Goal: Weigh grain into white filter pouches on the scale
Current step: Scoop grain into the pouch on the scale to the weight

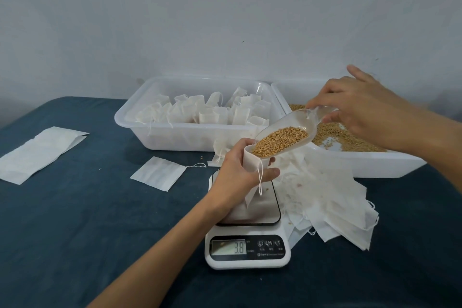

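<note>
Left hand [237, 172] grips the white filter pouch [252, 165] open-mouthed over the white digital scale [247, 252] near the table's front edge, so the clear plastic scoop [287, 132] of golden grain [280, 141], apparently pinched by right hand [360, 105], tips in.

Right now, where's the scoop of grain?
In the head view, right of centre: the right hand holds the clear scoop, tipped into the pouch above the scale.

A makeshift home packing spot: plain wall [175, 20], cloth-covered table [75, 220], kitchen scale [247, 250].
</note>
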Demonstrator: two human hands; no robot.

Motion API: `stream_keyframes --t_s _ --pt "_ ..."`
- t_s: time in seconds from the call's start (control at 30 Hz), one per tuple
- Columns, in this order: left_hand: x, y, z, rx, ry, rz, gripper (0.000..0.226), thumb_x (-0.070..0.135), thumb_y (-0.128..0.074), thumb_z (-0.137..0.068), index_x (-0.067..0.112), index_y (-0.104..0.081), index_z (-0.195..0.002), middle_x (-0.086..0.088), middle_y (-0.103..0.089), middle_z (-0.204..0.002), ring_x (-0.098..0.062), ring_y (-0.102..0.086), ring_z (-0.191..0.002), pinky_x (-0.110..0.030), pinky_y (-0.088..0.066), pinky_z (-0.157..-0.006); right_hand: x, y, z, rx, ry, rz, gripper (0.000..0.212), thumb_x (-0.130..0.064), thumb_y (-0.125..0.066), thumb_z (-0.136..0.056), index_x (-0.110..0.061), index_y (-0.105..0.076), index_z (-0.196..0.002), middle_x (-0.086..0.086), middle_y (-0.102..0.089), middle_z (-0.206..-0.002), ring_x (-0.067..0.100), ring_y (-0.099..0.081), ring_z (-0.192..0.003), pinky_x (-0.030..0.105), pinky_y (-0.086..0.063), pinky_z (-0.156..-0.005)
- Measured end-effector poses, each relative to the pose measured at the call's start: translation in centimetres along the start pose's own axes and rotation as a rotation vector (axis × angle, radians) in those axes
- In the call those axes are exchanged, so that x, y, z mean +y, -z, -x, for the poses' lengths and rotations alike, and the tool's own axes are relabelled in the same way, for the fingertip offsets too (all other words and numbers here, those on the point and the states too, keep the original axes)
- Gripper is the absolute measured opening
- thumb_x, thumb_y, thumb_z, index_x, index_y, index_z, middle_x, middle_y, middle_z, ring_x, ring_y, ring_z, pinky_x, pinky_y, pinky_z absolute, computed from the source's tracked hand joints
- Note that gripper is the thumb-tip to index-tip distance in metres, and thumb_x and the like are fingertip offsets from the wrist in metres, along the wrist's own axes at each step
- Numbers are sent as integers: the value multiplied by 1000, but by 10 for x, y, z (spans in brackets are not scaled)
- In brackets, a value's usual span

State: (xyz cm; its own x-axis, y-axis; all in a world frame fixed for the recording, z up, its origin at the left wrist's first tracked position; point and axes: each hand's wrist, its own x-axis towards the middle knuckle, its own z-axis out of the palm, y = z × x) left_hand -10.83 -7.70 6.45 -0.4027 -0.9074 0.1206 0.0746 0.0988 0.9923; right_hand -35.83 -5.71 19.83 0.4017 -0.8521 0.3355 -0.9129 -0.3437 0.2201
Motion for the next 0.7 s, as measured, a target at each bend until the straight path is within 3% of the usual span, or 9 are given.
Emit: stream_keyframes --t_s 0.43,0.7 --pt "4 -1 2 -1 1 19 54 -5 -82 -84 5 -55 -129 -6 -74 -108 0 -74 -87 -10 -54 -73 -1 -1 -1 -1 4 7 37 -12 -71 -89 -24 -69 -125 3 -64 -108 28 -63 -103 48 -8 -123" --pt "3 -2 2 -1 10 56 55 -4 -83 -83 9 -56 -129 -9 -74 -116 -7 -76 -94 -14 -55 -76 -3 0 -1 -26 -19 -1 37 -13 -69 -92 -24 -67 -128 3 -63 -111 28 -61 -110 46 -4 -124"
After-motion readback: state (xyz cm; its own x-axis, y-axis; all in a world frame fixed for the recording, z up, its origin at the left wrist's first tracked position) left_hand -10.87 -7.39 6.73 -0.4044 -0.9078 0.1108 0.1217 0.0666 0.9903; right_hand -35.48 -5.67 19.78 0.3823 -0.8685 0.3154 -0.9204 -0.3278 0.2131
